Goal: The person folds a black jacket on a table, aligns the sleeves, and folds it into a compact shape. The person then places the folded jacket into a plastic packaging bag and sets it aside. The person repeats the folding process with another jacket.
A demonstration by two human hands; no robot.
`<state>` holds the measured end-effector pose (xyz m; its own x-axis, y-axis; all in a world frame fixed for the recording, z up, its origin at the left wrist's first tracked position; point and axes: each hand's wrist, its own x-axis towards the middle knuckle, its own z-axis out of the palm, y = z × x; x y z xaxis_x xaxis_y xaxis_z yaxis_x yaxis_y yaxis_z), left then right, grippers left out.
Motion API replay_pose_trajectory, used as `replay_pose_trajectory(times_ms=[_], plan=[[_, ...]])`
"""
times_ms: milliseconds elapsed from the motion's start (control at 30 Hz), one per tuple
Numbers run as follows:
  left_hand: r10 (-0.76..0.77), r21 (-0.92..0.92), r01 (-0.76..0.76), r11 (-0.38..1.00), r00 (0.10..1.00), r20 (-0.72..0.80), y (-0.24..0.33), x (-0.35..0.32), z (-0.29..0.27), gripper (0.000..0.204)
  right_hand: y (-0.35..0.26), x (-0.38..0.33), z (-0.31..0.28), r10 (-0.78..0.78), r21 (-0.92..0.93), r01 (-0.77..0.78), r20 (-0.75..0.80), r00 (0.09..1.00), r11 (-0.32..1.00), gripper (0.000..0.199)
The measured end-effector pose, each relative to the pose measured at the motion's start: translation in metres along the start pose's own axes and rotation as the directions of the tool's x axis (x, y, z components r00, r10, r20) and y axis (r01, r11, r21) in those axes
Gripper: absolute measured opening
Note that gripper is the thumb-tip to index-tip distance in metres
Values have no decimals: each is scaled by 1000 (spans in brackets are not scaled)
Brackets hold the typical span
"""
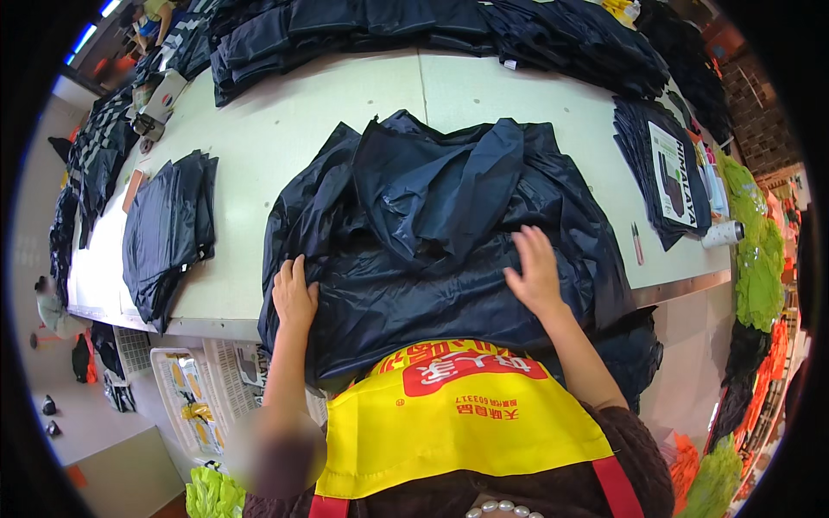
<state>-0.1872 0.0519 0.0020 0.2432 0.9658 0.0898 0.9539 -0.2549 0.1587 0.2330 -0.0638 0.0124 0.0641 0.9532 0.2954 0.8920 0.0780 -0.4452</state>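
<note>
White beads (503, 507), six o'clock. Dark garment (436, 207) on bench (242, 125): mostly two o'clock from left grip (295, 295), ten o'clock from right grip (537, 274); both fingers-apart.

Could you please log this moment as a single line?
dark garment: spread on pale table | left hand: open, at its left side | right hand: open, at its right half | leftward: folded dark stack

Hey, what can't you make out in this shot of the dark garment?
In the head view:
Dark garment: near edge mostly hidden behind the yellow apron.
Cloth beneath the left hand and right hand: covered by them.
Left sleeve: blurred patch over it.
Back pile: cut off by the upper edge.
Pearls: cut off by the lower edge.
</note>
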Motion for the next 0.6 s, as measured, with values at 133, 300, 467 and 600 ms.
replay_pose_trajectory(times_ms=[133, 300, 467, 600], plan=[[198, -366, -31, 930, 881, 430, -66, 57, -32, 36, -62, 47, 26, -431, -68, 452, 209, 878, 889, 59], [-376, -298, 305, 905, 901, -219, -141, 146, -72, 31, -26, 83, 85, -466, -93, 476, 115, 878, 874, 31], [-336, -483, 269, 833, 940, -55, 30, 123, -73, 38, -52, 103, 35, -345, 91, 334, 158, 925, 938, 21], [167, -641, 736, 220, 619, 768, 125, 48, -14, 59, -73, 98, 8, -342, 169, 323, 94, 935, 931, 16]])
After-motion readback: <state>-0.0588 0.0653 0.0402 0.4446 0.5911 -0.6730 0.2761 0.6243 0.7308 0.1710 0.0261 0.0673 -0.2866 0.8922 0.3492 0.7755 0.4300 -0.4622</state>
